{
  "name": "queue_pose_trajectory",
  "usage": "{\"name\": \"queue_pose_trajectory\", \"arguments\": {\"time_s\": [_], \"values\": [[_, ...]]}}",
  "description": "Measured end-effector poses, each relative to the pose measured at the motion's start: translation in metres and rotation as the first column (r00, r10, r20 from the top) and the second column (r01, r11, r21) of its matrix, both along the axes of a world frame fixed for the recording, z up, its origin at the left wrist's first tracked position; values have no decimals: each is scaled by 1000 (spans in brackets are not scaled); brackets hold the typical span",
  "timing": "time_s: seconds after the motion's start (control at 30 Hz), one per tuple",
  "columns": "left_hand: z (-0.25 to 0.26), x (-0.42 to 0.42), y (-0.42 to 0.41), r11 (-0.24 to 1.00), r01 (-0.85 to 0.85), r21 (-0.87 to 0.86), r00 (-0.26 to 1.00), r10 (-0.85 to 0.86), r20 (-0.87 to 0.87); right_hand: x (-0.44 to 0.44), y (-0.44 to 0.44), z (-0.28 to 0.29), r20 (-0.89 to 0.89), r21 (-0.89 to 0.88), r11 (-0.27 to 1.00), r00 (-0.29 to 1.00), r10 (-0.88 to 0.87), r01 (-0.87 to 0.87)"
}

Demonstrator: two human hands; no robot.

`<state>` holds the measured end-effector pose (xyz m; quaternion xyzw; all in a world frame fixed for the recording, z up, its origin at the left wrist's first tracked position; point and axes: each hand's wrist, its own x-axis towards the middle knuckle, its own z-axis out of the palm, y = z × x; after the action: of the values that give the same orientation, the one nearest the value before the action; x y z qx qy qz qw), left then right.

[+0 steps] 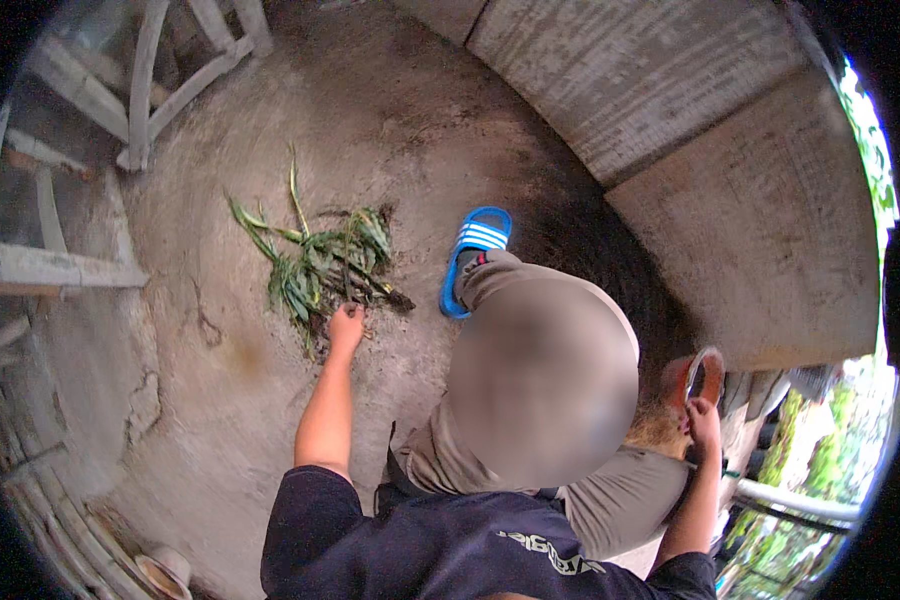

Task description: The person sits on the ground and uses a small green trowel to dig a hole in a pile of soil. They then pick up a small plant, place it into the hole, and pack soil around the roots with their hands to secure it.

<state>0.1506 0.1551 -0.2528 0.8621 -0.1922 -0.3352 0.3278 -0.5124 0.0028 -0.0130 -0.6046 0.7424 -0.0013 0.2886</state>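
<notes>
A loose heap of uprooted leafy green plants (322, 259), with long leaves, dark stems and soil-covered roots, lies on the concrete floor. My left hand (347, 326) is at its near edge, fingertips pinched around the lower end of a plant stem. Far to the right, my right hand (701, 421) grips the pale rim of a reddish-brown round container (709, 375), which looks tilted; its contents are hidden. A large round blur covers the middle of my lap.
A blue slide sandal (482, 236) with white stripes is on my foot, right of the plants. Wooden frames (139, 97) stand at the upper left, bamboo poles (67, 517) at the lower left. Large grey panels (750, 217) border the right side. A pot (166, 574) sits lower left.
</notes>
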Motion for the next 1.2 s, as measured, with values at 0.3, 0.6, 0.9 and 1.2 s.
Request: {"name": "queue_pose_trajectory", "arguments": {"time_s": [0.3, 0.6, 0.9, 1.2], "values": [[-24, 28, -11, 986, -74, 148, 986, 50, 161, 44, -16, 15, 55, 159, 978, 987, -148, 138], [-10, 18, -40, 947, -150, 282, 967, 82, 240, 55, -27, 16, 101, 145, 980, 984, -148, 133], [-2, 48, -89, 915, -126, 383, 926, -30, 377, 58, -24, 20, 51, 153, 973, 982, -184, 174], [-1, 55, -114, 822, -39, 568, 930, -179, 322, 39, 6, 29, 35, 71, 955, 956, -290, 287]]}}
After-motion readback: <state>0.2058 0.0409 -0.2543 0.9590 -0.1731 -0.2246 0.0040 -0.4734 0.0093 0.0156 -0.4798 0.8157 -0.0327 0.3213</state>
